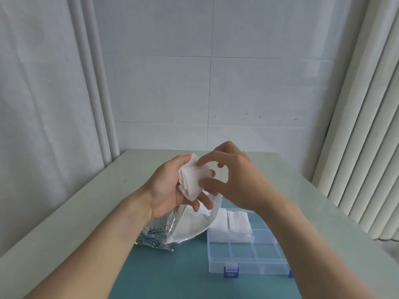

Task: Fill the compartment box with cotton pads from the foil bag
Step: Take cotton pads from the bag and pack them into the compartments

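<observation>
A white tiled wall and pale curtains stand behind a pale counter (323, 180) with a teal mat (183, 272). Above it the left hand (170, 186) cups a stack of cotton pads (192, 180), and the right hand (233, 175) pinches that stack between thumb and forefinger. Below lie the open foil bag (172, 229) and, just right, the clear compartment box (248, 251), two far compartments holding pads

Left hand (166, 186) cups cotton pads (192, 180); right hand (235, 178) pinches them.
</observation>
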`<state>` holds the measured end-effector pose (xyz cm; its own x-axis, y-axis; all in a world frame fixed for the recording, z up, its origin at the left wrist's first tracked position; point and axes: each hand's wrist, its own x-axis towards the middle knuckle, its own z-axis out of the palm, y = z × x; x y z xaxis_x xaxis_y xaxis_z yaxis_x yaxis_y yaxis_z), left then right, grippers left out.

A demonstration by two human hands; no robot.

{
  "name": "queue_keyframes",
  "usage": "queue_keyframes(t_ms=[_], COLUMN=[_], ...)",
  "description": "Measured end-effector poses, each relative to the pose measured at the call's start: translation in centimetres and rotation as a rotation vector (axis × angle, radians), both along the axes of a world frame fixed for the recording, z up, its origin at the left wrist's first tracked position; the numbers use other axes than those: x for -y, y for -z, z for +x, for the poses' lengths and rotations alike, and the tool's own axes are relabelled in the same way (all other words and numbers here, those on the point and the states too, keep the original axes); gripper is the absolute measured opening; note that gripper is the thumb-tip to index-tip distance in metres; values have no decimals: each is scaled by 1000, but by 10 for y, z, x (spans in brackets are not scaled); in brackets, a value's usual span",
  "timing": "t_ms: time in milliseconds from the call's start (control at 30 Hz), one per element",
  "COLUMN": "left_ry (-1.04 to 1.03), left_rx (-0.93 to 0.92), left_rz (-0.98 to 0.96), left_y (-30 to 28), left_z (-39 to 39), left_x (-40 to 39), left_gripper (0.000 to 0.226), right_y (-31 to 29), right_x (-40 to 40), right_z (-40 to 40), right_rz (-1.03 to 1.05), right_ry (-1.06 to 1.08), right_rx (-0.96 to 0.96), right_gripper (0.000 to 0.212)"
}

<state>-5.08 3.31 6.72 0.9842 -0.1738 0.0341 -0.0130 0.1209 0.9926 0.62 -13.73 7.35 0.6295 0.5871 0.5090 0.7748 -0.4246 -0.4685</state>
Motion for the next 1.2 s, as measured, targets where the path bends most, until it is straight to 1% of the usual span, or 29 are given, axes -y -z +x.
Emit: queue_keyframes(t_ms=[100, 233, 400, 500, 633, 700, 733, 833, 867, 933, 1000, 1067, 1133, 1200], left_ry=[64, 104, 91, 77, 71, 104, 124, 198, 229, 271, 266, 246, 220, 215], left_rx=[-62, -117, -93, -80, -47, -40, -39, -42, -39, -8, 45, 64, 62, 65], left_rz=[12, 11, 25, 56, 185, 253, 279, 324, 336, 382, 421, 407, 401, 421], left_y=[1, 3, 4, 4, 1, 0, -1, -4, -5, -7, -8, -7, -7, -7], left_z=[0, 1, 2, 1, -3, -6, -7, -11, -13, -15, -17, -17, -17, -17], left_x=[0, 0, -2, -4, -3, -1, 0, 1, 1, 0, -1, -3, -6, -9], left_gripper=[56, 57, 58, 54, 54, 55, 55, 53, 54, 52, 43, 36, 37, 36], right_y=[-3, -7, -5, -7, -17, -20, -21, -20, -20, -19, -19, -19, -19, -20], right_x=[-1, 1, 1, 2, 9, 10, 9, 9, 10, 11, 13, 16, 18, 19], right_z=[-2, -2, -3, -3, -9, -11, -12, -12, -12, -12, -10, -9, -9, -8], right_rz=[-35, -93, -38, -25, -77, -89, -77, -42, -43, -33, -4, 3, 3, 38], right_ry=[8, 31, -2, -11, 44, 69, 77, 67, 59, 29, -31, -100, -157, -178], right_rx=[36, 63, 80, 107, 86, 86, 86, 46, 26, -18, -68, -117, -150, -192], right_gripper=[25, 27, 21, 17, 14, 19, 26, 56, 60, 57, 48, 43, 42, 31])
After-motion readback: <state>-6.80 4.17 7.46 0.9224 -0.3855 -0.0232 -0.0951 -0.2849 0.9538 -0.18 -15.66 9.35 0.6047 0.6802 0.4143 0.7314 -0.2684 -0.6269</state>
